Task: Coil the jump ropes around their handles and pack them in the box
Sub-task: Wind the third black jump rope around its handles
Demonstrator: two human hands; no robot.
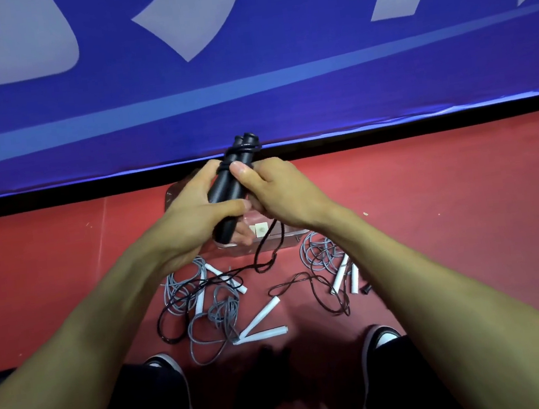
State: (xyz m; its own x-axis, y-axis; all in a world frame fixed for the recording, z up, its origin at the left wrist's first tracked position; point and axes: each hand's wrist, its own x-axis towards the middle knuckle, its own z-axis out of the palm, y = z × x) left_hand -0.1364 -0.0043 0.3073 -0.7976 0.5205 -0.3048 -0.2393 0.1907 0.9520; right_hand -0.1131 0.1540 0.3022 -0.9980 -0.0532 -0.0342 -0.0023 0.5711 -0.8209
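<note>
My left hand point(194, 213) grips the two black handles point(230, 183) of a jump rope, held together and pointing away from me. A few turns of black rope point(244, 148) wrap their far ends. My right hand point(276, 190) pinches the rope beside the handles, thumb on top. The loose black rope point(261, 259) hangs down from my right hand to the floor and loops to the left. Beneath my hands sits a clear plastic box point(286, 241), mostly hidden.
On the red floor point(447, 199) lie several grey ropes with white handles: a tangle at left point(213, 309), two white handles in the middle point(261, 317), another bundle at right point(333, 264). A blue banner point(245, 71) stands just behind. My shoes point(379, 337) flank the pile.
</note>
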